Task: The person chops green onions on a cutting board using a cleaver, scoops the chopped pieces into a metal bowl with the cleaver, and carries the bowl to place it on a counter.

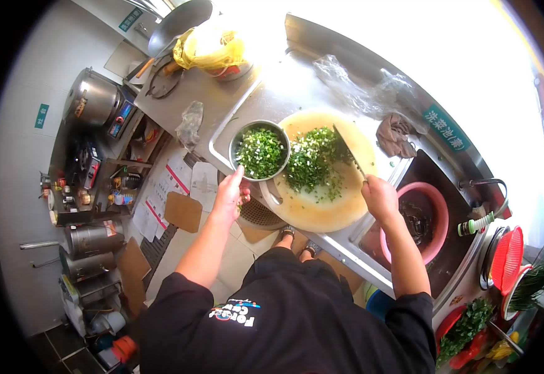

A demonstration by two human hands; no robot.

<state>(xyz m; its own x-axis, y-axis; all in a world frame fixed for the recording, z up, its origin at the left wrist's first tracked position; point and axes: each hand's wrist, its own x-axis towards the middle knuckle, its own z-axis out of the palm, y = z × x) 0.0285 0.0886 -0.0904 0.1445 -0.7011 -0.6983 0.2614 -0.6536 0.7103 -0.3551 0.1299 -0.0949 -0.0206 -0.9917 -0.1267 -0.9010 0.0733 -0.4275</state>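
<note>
My left hand (229,194) grips the near rim of a round metal bowl (232,139), its thumb on the edge. Chopped green onions (259,153) fill much of the bowl. The bowl sits at the left edge of a round, yellowish cutting board (331,215). A pile of chopped green onions (314,162) lies on the board, right beside the bowl. In my right hand (381,198) is a knife (348,148), its blade standing at the pile's right side. My fingers are closed around its handle, which is mostly hidden.
Right of the board, a pink basin (439,215) stands in the sink. A brown cloth (396,135) and a clear plastic bag (340,78) lie behind the board. A bucket with a yellow bag (212,53) stands at the back left. Red baskets (507,262) and leafy greens (469,327) are at lower right.
</note>
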